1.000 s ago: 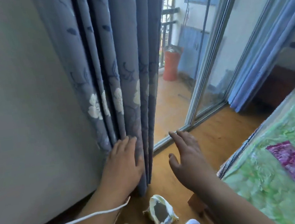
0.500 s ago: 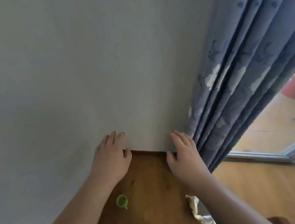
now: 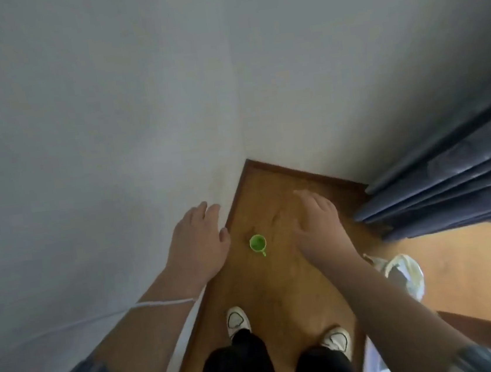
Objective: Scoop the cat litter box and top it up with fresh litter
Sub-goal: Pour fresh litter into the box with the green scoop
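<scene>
Cup point(image 3: 257, 243), green, stands on floor point(image 3: 280, 289) between empty, straight-fingered left hand point(image 3: 199, 246) and right hand point(image 3: 319, 226).

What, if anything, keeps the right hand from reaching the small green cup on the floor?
Probably nothing, so likely yes. The green cup stands alone on bare floor, just left of the right hand, which is open and holds nothing. The person is standing, so they would probably need to bend down.

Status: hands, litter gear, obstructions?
Left hand, right hand open, empty. Litter box not in view; small green plastic cup on wooden floor between hands. Crumpled white plastic bag by right forearm.
</scene>
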Available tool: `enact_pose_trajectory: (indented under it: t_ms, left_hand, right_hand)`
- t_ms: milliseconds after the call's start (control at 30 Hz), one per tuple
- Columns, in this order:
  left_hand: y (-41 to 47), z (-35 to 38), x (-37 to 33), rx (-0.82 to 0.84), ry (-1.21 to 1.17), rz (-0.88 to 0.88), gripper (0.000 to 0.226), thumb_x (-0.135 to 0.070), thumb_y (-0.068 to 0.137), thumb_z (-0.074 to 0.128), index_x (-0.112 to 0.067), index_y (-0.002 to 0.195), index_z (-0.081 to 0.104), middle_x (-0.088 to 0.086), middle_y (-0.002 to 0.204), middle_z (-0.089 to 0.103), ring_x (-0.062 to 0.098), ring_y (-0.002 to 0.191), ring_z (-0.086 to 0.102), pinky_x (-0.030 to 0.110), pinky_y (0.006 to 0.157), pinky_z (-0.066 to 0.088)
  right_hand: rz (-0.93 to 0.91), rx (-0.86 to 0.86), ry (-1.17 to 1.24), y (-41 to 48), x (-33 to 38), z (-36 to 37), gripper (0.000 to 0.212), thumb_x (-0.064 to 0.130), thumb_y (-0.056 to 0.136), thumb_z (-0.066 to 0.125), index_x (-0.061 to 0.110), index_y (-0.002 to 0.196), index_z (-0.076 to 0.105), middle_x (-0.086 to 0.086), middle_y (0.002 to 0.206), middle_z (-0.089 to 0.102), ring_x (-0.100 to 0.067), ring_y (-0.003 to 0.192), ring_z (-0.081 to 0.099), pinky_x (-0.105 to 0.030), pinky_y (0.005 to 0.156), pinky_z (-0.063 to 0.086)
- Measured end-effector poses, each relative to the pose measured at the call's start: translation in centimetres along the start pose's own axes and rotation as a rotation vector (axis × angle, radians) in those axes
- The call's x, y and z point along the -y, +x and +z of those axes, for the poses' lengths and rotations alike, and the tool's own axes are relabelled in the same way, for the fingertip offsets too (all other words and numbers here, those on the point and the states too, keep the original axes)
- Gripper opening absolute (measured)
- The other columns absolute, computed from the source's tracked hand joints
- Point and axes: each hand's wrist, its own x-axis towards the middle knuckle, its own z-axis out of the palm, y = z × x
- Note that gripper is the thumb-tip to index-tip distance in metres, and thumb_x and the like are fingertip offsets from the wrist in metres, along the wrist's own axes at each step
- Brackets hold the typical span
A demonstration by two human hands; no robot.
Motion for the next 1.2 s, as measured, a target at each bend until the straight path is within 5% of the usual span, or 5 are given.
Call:
enact_pose_trajectory:
  t_ms: [467,567,733,1033,1200]
  left_hand:
    - [19.8,45.4,11.7,0.408,-0.076,-0.096,0.05,-0.025,0.09,0.053,-0.014,0.138,0.042,0.01,0.132,0.052,0.028,0.114,0.054,0.046,0.093,0.05]
    - [23.0,55.6,13.1,0.436,-0.126,-0.123,0.061,-0.026,0.093,0.053,-0.016,0.149,0.031,0.01,0.142,0.046,0.028,0.124,0.05,0.048,0.098,0.048]
    - [25.1,67.9,15.1,0.512,-0.302,-0.232,0.066,-0.02,0.095,0.054,-0.016,0.153,0.024,0.011,0.147,0.042,0.024,0.129,0.047,0.031,0.098,0.039]
    - [23.6,70.4,15.9,0.573,-0.446,-0.35,0.065,-0.024,0.09,0.055,-0.019,0.15,0.032,0.008,0.14,0.049,0.023,0.12,0.054,0.034,0.098,0.044]
    - [22.6,63.4,15.2,0.553,-0.58,-0.425,0.055,-0.019,0.09,0.06,-0.014,0.14,0.039,0.001,0.111,0.059,0.007,0.082,0.054,0.021,0.065,0.041]
  right_hand:
    - [0.429,0.288,0.082,18.6,-26.7,40.3,0.057,0.018,0.095,0.05,0.024,0.149,0.036,-0.004,0.15,0.043,-0.025,0.132,0.046,-0.044,0.1,0.049]
    - [0.428,0.346,0.052,22.5,-33.0,49.0,0.056,0.024,0.098,0.055,0.022,0.15,0.035,-0.003,0.149,0.042,-0.02,0.114,0.055,-0.024,0.079,0.046]
    - [0.425,0.341,0.081,27.8,-39.7,59.4,0.062,0.038,0.091,0.065,0.021,0.147,0.041,-0.004,0.143,0.047,-0.026,0.12,0.055,-0.036,0.086,0.048]
    - [0.45,0.257,0.184,28.0,-40.3,63.1,0.02,0.033,0.099,0.05,0.021,0.106,0.064,-0.005,0.084,0.065,-0.028,0.076,0.063,-0.035,0.06,0.048]
    - [0.375,0.228,0.217,23.9,-35.4,54.1,0.019,0.034,0.1,0.049,0.023,0.089,0.06,0.001,0.075,0.061,-0.017,0.065,0.057,-0.028,0.053,0.037]
